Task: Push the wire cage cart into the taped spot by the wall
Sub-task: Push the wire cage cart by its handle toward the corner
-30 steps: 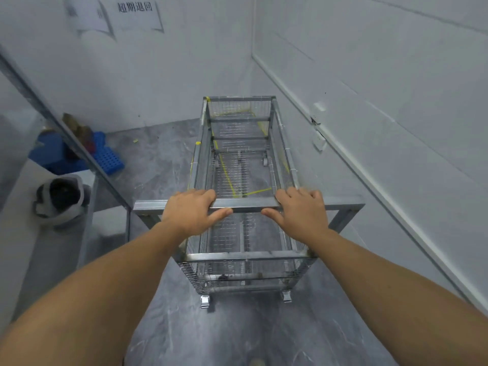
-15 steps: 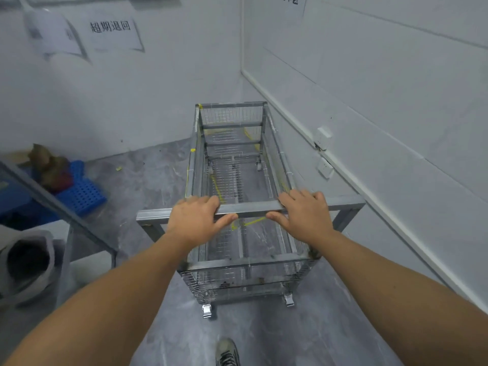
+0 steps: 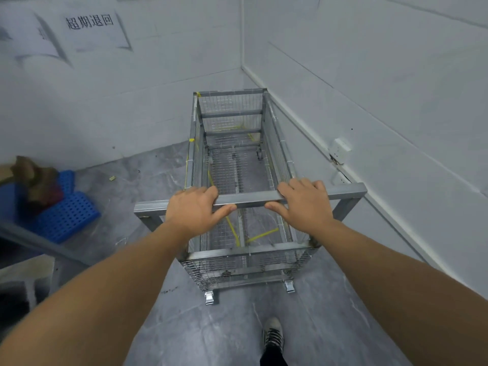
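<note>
The wire cage cart (image 3: 232, 120) is a long grey metal mesh cage on small casters, pointing into the room's corner with its right side close to the white wall (image 3: 396, 114). A flat metal handle bar (image 3: 249, 199) crosses its near end. My left hand (image 3: 194, 210) and my right hand (image 3: 306, 204) both grip that bar, thumbs underneath. Yellow tape lines (image 3: 260, 235) on the grey floor show through the mesh bottom, near and far.
A blue perforated crate (image 3: 63, 215) with a brown rag on it lies on the floor at the left, beside a slanting metal bar (image 3: 39, 243). A socket box (image 3: 341, 149) sticks out of the right wall. My shoe (image 3: 273, 334) is on the floor behind the cart.
The cart has rolled forward toward the corner and the back wall is closer. More yellow tape now lies beneath the cage. My foot has stepped in behind. Both hands keep their grip.
</note>
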Demonstrator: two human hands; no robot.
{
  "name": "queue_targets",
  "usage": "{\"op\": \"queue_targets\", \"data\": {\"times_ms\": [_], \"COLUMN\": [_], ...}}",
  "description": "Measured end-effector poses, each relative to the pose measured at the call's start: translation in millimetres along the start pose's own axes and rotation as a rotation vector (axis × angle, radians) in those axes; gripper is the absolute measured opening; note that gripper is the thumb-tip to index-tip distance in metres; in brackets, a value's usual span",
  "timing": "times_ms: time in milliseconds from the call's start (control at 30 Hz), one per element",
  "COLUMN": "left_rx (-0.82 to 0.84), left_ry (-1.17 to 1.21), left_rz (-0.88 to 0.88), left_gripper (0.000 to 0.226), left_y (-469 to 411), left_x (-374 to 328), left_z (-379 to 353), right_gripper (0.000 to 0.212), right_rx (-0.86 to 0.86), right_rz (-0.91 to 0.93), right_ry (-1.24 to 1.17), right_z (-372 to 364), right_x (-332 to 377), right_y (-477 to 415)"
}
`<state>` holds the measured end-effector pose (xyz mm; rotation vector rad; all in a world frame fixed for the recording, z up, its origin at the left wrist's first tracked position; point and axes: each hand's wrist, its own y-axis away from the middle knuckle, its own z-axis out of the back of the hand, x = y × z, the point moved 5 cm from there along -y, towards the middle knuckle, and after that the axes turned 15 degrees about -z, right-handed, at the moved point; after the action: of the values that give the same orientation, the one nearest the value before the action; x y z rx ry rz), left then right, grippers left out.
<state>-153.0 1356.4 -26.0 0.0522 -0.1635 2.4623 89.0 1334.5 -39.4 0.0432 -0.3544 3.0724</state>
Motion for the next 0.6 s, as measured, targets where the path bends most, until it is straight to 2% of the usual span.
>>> {"op": "queue_targets", "data": {"times_ms": [233,600], "left_rx": [-0.020,-0.070], "left_ry": [-0.020,-0.034], "left_rz": [0.001,0.020], "left_gripper": [0.058,0.068], "left_y": [-49,-120], "left_x": [44,107], "left_z": [-11,-23], "right_gripper": [0.060,0.059], "right_rx": [-0.036,-0.028], "right_rz": [0.034,0.077], "right_ry": [0.057,0.010], "right_z": [-19,-41], "right_x": [5,15], "right_y": [-68,-166]}}
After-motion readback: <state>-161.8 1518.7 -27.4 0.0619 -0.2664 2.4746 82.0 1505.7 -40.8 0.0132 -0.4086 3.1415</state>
